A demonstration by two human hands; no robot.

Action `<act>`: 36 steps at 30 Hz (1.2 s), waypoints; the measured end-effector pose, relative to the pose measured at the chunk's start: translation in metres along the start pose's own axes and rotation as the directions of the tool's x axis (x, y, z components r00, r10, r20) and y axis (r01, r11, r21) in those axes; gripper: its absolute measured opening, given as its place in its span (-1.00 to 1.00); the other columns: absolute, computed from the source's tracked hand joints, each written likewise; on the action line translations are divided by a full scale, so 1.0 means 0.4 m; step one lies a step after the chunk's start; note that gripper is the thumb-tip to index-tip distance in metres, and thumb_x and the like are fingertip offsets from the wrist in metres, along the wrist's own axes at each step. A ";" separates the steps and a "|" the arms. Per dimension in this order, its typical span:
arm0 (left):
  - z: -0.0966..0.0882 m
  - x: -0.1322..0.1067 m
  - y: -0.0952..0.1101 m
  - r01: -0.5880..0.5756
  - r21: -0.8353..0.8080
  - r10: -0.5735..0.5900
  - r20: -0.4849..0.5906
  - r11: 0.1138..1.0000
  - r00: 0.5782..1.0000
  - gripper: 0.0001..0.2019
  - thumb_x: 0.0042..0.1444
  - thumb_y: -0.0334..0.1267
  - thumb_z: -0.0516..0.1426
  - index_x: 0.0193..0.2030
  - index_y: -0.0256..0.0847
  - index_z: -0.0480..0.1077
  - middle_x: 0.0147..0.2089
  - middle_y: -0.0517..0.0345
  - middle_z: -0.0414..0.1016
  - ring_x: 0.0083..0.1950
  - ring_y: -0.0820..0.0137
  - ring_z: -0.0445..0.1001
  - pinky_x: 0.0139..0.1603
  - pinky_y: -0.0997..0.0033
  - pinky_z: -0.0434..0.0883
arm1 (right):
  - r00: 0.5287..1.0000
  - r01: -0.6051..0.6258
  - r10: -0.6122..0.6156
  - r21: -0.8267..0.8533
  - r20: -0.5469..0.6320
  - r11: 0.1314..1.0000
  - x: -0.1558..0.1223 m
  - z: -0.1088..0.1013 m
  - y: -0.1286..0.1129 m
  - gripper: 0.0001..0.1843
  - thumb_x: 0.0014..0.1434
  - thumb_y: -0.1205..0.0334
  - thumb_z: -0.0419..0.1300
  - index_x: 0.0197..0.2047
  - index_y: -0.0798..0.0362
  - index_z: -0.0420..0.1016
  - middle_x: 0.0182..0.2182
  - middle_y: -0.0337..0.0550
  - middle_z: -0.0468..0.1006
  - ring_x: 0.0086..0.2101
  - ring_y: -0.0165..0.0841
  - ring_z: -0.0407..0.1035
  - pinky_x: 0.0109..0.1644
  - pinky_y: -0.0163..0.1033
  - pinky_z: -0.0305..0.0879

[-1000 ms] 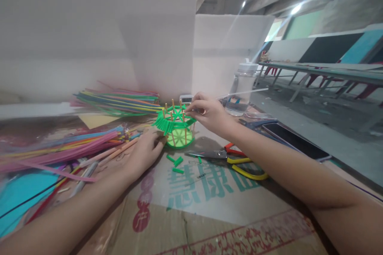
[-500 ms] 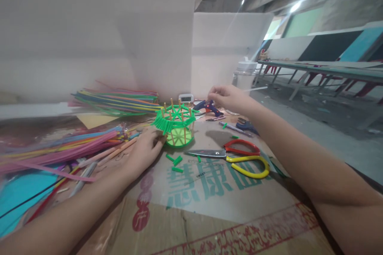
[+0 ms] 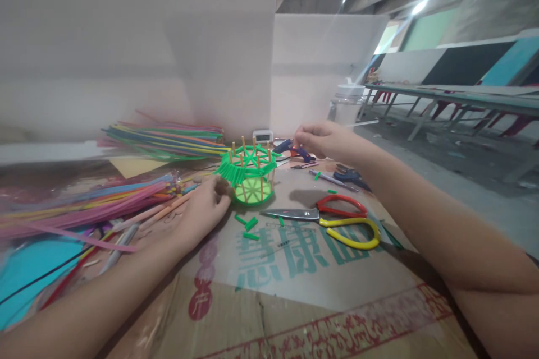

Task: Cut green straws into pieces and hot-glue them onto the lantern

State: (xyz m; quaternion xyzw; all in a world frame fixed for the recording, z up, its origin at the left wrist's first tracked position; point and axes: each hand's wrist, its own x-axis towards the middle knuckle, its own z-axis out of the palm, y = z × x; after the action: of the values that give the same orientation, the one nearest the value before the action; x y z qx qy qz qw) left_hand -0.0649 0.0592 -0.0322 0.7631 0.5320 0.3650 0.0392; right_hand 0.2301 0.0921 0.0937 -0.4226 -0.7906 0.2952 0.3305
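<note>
A small round model [image 3: 254,196] made of green strips and thin wooden posts stands on the cardboard, with a row of short green strips sloping out on its left side. My left hand [image 3: 206,199] is curled against that left side, thumb near the round base; some of its fingertips are hidden. Farther back, my right hand [image 3: 322,139] has thumb and fingers pinched together just above a dark blue glue gun [image 3: 303,155] with a small red light. Whatever lies in that pinch, if anything, is too small to make out.
Scissors [image 3: 349,230] with one red and one yellow handle lie right of several green scraps [image 3: 251,224]. Bundles of coloured strips [image 3: 164,140] fill the left. A small digital clock [image 3: 263,136], a pen [image 3: 332,179], blue pliers [image 3: 352,176] and a clear jar [image 3: 348,102] stand or lie farther back.
Both hands keep almost the same places. The model seems to have turned or tilted very slightly under my left hand, and the whole view has shifted a little.
</note>
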 end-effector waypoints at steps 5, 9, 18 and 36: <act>-0.026 -0.021 0.003 0.101 -0.155 -0.127 -0.165 0.983 0.978 -0.88 0.11 -0.22 0.07 -0.33 -0.14 0.17 -0.42 0.29 0.22 -0.41 0.42 0.26 -0.40 0.44 0.23 | 0.991 -0.050 -0.023 0.537 0.128 0.842 -0.054 0.048 -0.077 -0.92 0.28 0.32 0.13 -0.24 0.07 0.45 -0.57 -0.32 0.42 -0.67 -0.57 0.18 -0.59 -0.43 0.19; -0.070 -0.042 0.034 -0.077 -0.144 0.046 -0.203 0.987 0.978 -0.77 0.22 -0.18 0.02 -0.44 -0.15 0.16 -0.49 0.29 0.18 -0.44 0.42 0.22 -0.39 0.41 0.21 | 0.974 -0.128 -0.036 0.674 0.223 0.727 -0.082 0.092 -0.102 -0.81 0.34 0.30 0.06 -0.08 0.09 0.48 -0.20 -0.07 0.60 -0.28 -0.36 0.55 -0.11 -0.18 0.52; -0.149 -0.053 0.173 -0.356 0.017 0.356 -0.093 0.934 0.930 -0.64 0.25 -0.15 0.15 0.17 -0.10 0.29 -0.03 0.08 0.44 -0.06 0.30 0.40 -0.03 0.27 0.35 | 0.954 -0.254 0.025 0.765 0.298 0.592 -0.109 0.162 -0.123 -0.63 0.44 0.09 -0.09 0.16 0.09 0.30 -0.06 0.11 0.60 -0.15 -0.27 0.57 0.11 -0.01 0.42; -0.215 -0.023 0.178 -0.264 -0.114 0.249 -0.125 0.958 0.960 -0.73 0.37 -0.17 -0.04 -0.31 -0.15 0.37 -0.30 0.16 0.48 -0.23 0.36 0.45 -0.22 0.31 0.36 | 0.985 -0.034 -0.065 0.544 0.161 0.839 -0.112 0.127 -0.124 -0.62 0.27 -0.02 0.18 0.04 0.04 0.43 -0.26 -0.08 0.63 -0.24 -0.31 0.55 -0.04 -0.11 0.47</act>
State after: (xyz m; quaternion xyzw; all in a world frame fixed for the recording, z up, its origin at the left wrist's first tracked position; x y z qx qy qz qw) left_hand -0.0619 -0.0076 0.0577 0.8003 0.4049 0.4421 0.0117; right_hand 0.1864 0.0206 0.0876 -0.2776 -0.7032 0.5403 0.3694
